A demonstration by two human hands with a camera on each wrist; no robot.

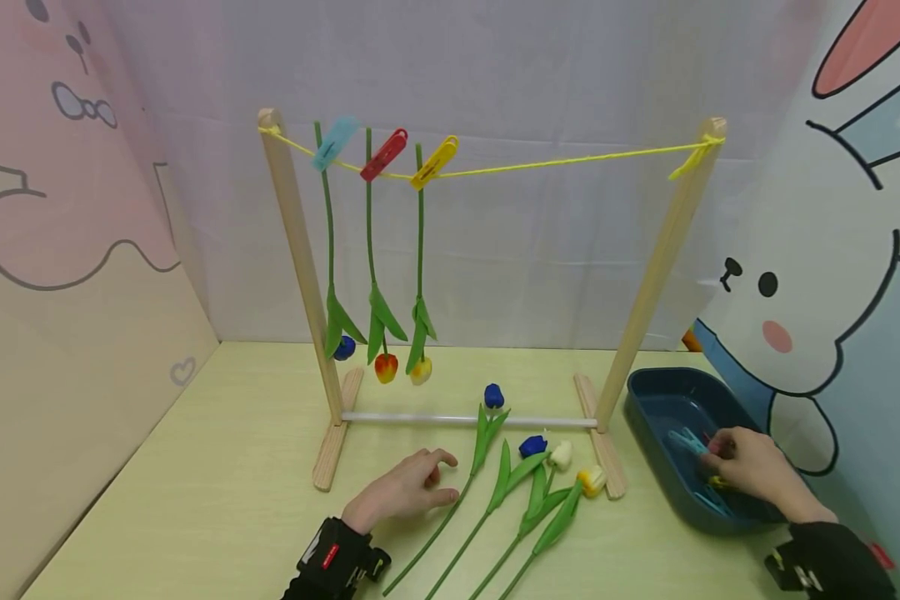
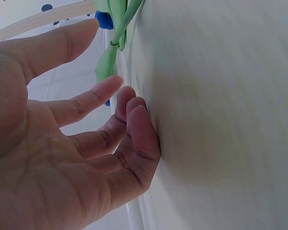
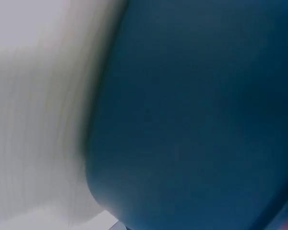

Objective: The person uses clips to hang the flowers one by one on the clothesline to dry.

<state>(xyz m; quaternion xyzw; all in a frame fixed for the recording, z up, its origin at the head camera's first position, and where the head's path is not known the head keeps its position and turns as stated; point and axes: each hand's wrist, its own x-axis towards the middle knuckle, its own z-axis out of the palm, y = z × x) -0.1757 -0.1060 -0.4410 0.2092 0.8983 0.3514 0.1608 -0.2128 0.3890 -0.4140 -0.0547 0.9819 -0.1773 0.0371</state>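
Note:
My left hand (image 1: 408, 485) rests on the table with loosely bent fingers, holding nothing. Its thumb is close beside the stem of a blue tulip (image 1: 493, 397). In the left wrist view the palm (image 2: 53, 158) is bare. Over the dark blue basin (image 1: 648, 442), my right hand (image 1: 757, 467) reaches down among clothespins, fingers bent near a light blue clothespin (image 1: 687, 442). Whether it pinches one is not visible. The right wrist view shows mostly the basin wall (image 3: 182, 124). Beside the first tulip lie another blue tulip (image 1: 532, 447), a white tulip (image 1: 561, 455) and a yellow tulip (image 1: 592, 481).
A wooden frame (image 1: 656, 275) carries a yellow string (image 1: 570, 161). Three tulips hang from it upside down on a light blue clothespin (image 1: 336, 143), a red clothespin (image 1: 384, 155) and a yellow clothespin (image 1: 435, 162). A white rod (image 1: 420, 417) joins the frame's feet.

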